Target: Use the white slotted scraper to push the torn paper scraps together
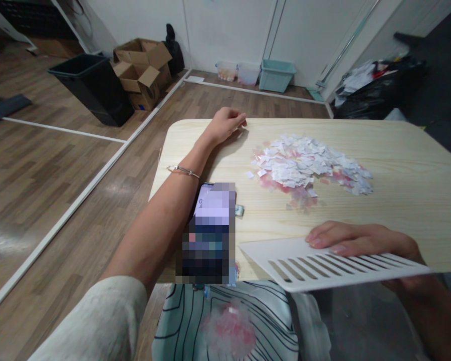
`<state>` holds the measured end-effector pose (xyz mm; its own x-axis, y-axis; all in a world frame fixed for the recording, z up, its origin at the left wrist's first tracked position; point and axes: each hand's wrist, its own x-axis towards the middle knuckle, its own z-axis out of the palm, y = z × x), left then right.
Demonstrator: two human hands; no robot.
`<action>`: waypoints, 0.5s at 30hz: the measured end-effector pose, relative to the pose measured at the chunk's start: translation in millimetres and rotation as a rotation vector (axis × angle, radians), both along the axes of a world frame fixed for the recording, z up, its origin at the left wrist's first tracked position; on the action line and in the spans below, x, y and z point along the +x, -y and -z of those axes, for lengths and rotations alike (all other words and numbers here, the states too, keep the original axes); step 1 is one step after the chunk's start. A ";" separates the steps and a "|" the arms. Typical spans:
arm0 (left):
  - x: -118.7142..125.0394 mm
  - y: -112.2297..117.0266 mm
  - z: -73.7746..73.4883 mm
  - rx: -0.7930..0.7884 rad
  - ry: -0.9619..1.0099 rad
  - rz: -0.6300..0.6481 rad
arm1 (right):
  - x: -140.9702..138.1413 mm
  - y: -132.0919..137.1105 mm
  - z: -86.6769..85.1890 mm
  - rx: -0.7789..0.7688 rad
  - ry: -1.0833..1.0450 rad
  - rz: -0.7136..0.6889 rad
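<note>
My left hand [227,124] rests near the far left edge of the wooden table [398,160], its fingers loosely curled together and nothing visible in them. A thin bracelet [183,171] circles that wrist. My right hand [368,237] grips a white slotted plastic board [265,253], fingers flat on top and thumb hidden beneath. The board is tilted over the table's near edge. Beyond it lies a spread pile of small white paper-like squares [296,163], mixed with pinkish translucent pieces [302,198].
Beside my left forearm lies a phone [212,208], partly blurred out, with a small object [239,210] next to it. A pinkish translucent bundle [231,328] is on my lap. Past the table stand a black bin [93,93], cardboard boxes [146,82] and a blue-green tub [276,77].
</note>
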<state>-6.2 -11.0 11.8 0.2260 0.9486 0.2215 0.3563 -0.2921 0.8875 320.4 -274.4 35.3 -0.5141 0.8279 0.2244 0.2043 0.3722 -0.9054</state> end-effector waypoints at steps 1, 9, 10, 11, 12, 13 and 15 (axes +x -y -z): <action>-0.1 -0.2 0.3 -0.001 0.001 0.002 | 0.9 0.1 0.5 0.020 -0.009 -0.071; -0.2 -2.4 2.6 0.000 0.012 0.009 | -0.6 -0.5 -1.1 0.047 -0.007 -0.144; -0.3 -2.9 2.8 0.002 0.010 0.010 | -1.6 -1.0 -1.6 0.050 -0.009 -0.142; -0.4 -3.3 2.9 0.004 0.006 0.012 | -2.5 -1.7 -2.1 0.054 -0.012 -0.148; -0.5 -3.7 2.9 0.005 0.002 0.013 | -3.5 -2.5 -2.7 0.059 -0.017 -0.161; -0.5 -4.0 2.9 0.006 -0.001 0.013 | -4.4 -3.3 -3.3 0.062 -0.027 -0.175; -0.6 -4.3 2.8 0.007 0.000 0.012 | -5.6 -4.6 -4.2 0.054 -0.034 -0.206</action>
